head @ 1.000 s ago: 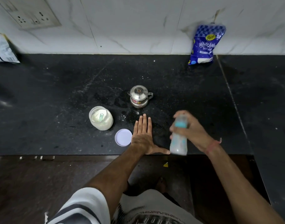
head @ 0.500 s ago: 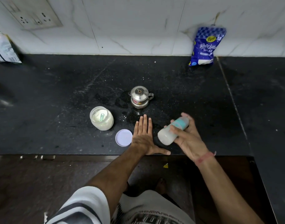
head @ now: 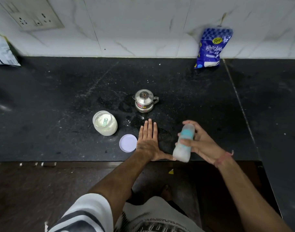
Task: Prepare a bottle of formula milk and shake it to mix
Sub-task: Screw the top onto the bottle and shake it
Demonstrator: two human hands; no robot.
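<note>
Above counter edge, right hand (head: pixel 202 144) gripping blurred bottle (head: pixel 183 144), left hand (head: pixel 149 143) flat, fingers straight

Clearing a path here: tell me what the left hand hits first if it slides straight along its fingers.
The left hand lies flat on the counter, fingers pointing at the steel pot. That comes first, probably, after a wet patch.

Left hand (head: pixel 149 143) flat, palm down, fingers straight and together, thumb splayed sideways, left forearm extended forward from a striped sleeve, right hand (head: pixel 199 143) raised, fingers curled in a grip, red thread round the right wrist.
</note>
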